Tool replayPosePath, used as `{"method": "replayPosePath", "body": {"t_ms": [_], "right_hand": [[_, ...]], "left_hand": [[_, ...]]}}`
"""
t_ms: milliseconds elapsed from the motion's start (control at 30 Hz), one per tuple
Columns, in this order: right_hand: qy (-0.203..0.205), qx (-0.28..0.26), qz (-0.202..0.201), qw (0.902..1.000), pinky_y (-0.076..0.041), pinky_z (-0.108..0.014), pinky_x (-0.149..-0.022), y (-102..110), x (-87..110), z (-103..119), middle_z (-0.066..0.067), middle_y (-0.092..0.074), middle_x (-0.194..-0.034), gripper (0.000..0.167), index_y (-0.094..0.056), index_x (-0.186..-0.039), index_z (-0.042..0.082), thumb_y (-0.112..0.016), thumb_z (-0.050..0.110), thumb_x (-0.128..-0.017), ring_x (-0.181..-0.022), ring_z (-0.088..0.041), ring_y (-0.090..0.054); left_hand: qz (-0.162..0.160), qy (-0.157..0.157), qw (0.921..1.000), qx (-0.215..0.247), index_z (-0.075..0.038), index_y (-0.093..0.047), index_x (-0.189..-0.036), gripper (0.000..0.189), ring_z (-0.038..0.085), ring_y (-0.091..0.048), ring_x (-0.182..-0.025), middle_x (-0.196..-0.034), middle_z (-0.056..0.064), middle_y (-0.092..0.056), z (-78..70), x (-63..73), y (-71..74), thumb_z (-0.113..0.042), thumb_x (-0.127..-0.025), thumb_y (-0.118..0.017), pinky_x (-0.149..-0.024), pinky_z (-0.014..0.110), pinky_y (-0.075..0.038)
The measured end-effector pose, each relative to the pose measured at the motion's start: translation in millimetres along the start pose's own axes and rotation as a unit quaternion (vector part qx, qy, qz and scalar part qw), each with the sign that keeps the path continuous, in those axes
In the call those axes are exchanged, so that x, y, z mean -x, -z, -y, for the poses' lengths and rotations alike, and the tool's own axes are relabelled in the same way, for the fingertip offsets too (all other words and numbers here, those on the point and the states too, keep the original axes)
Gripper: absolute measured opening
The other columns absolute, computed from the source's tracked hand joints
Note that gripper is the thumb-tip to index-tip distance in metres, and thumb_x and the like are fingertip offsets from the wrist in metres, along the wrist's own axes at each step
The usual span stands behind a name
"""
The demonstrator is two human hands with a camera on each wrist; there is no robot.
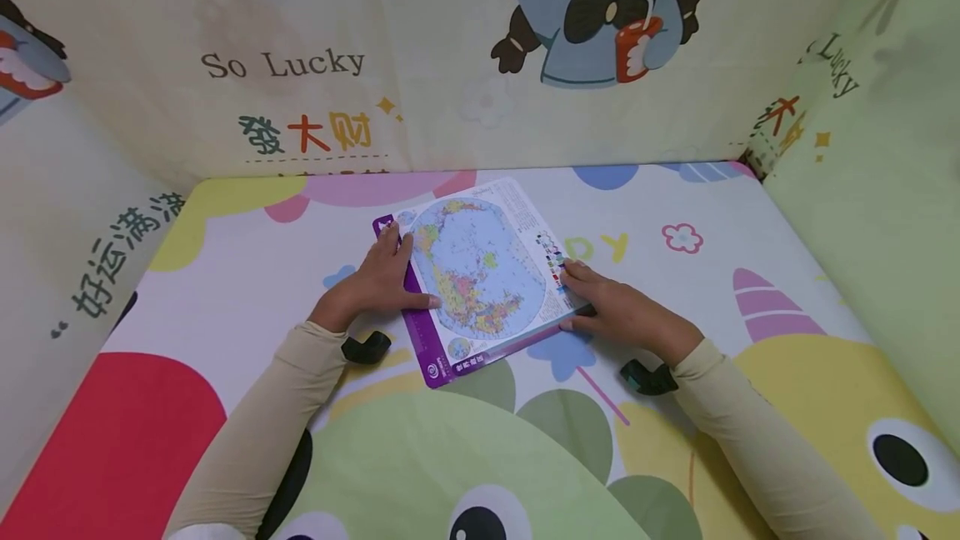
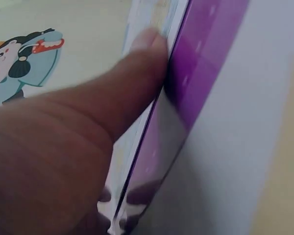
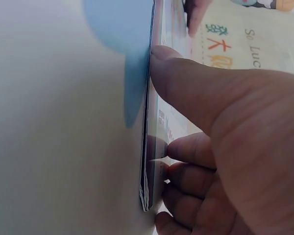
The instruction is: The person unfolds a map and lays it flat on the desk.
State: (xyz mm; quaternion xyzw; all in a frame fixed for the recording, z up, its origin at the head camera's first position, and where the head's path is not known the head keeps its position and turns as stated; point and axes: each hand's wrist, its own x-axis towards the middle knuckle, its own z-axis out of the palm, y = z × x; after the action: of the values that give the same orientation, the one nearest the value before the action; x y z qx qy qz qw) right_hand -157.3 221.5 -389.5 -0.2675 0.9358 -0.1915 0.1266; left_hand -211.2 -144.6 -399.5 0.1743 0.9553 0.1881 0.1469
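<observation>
A flat world map booklet (image 1: pixel 480 273) with a purple strip down its left side lies at a slant on the patterned cloth. My left hand (image 1: pixel 378 277) rests over the purple strip (image 1: pixel 429 348), with the fingers toward the far left corner and the thumb reaching onto the map face. In the left wrist view, that thumb (image 2: pixel 149 54) lies beside the purple band. At the opposite side, my right hand (image 1: pixel 626 307) touches the near right corner, fingers on the face. The right wrist view shows its thumb (image 3: pixel 169 61) at the layered edge (image 3: pixel 145 191).
A cloth (image 1: pixel 480 432) printed with cartoon shapes covers the table. Behind it rises a pale printed backdrop (image 1: pixel 442 40), with side panels at left and right. Dark wrist-worn devices (image 1: pixel 366 348) sit under both wrists.
</observation>
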Motion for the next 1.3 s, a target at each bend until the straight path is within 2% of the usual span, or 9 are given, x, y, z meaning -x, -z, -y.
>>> {"method": "replayPosePath", "body": {"t_ms": [200,467,667,900,1067,1167,1300], "right_hand": [[-0.001,0.000,0.000,1.0000,-0.031,-0.051,-0.108,-0.3,2.7,1.2,-0.022,-0.021,-0.157,0.078,-0.031,-0.148,-0.006,-0.070,0.031,-0.091,-0.143,-0.037,-0.020],[-0.003,0.012,-0.007,0.9999,-0.034,-0.051,-0.107,-1.7,4.5,6.2,-0.023,-0.023,-0.156,0.077,-0.031,-0.148,-0.007,-0.071,0.026,-0.091,-0.143,-0.038,-0.021],[-0.018,0.026,-0.005,0.9995,-0.034,-0.051,-0.107,-2.8,7.1,14.7,-0.022,-0.024,-0.156,0.077,-0.031,-0.148,-0.006,-0.071,0.027,-0.091,-0.143,-0.038,-0.022],[-0.022,0.067,-0.011,0.9975,-0.025,-0.053,-0.111,-6.3,12.0,28.3,-0.026,-0.030,-0.152,0.071,-0.037,-0.144,-0.010,-0.070,0.025,-0.092,-0.140,-0.042,-0.026],[-0.018,0.096,-0.021,0.9949,-0.026,-0.052,-0.111,-8.4,13.0,34.5,-0.027,-0.033,-0.150,0.068,-0.042,-0.141,-0.011,-0.070,0.025,-0.091,-0.139,-0.042,-0.029],[-0.013,0.088,-0.024,0.9958,-0.023,-0.053,-0.112,-8.7,12.8,33.7,-0.027,-0.033,-0.150,0.071,-0.041,-0.142,-0.010,-0.071,0.029,-0.090,-0.139,-0.042,-0.028],[-0.011,0.044,-0.014,0.9989,-0.016,-0.054,-0.114,-9.1,12.8,27.9,-0.024,-0.027,-0.154,0.082,-0.037,-0.146,-0.006,-0.073,0.037,-0.087,-0.143,-0.041,-0.020]], "left_hand": [[-0.026,0.020,0.9994,0.012,0.012,-0.009,-0.150,0.104,0.043,0.008,-0.144,-0.157,0.030,0.003,-2.3,-1.4,0.1,-0.048,-0.087,-0.066,-0.115,0.053,0.000],[-0.006,-0.007,0.9998,0.020,0.010,-0.006,-0.151,0.095,0.037,0.012,-0.145,-0.159,0.025,0.007,-2.0,-1.9,-1.3,-0.043,-0.094,-0.060,-0.116,0.051,0.002],[-0.007,-0.018,0.9997,0.018,0.009,-0.007,-0.151,0.091,0.035,0.009,-0.146,-0.160,0.023,0.003,-1.2,-1.5,-1.3,-0.041,-0.095,-0.059,-0.115,0.052,0.003],[0.006,-0.038,0.9992,-0.011,0.007,-0.009,-0.153,0.082,0.035,0.008,-0.146,-0.160,0.022,0.004,0.7,-0.3,-1.3,-0.038,-0.099,-0.053,-0.114,0.056,0.005],[0.012,-0.041,0.9989,-0.016,0.006,-0.008,-0.153,0.082,0.034,0.010,-0.146,-0.160,0.021,0.006,1.2,0.7,-0.7,-0.039,-0.099,-0.051,-0.113,0.056,0.006],[0.013,-0.041,0.9990,-0.014,0.006,-0.008,-0.153,0.082,0.034,0.010,-0.146,-0.160,0.021,0.006,2.4,0.1,-1.6,-0.040,-0.099,-0.051,-0.113,0.055,0.007],[0.012,-0.044,0.9989,-0.008,0.005,-0.007,-0.153,0.083,0.034,0.010,-0.146,-0.161,0.020,0.005,3.6,-0.1,-1.5,-0.041,-0.099,-0.050,-0.113,0.055,0.007]]}}
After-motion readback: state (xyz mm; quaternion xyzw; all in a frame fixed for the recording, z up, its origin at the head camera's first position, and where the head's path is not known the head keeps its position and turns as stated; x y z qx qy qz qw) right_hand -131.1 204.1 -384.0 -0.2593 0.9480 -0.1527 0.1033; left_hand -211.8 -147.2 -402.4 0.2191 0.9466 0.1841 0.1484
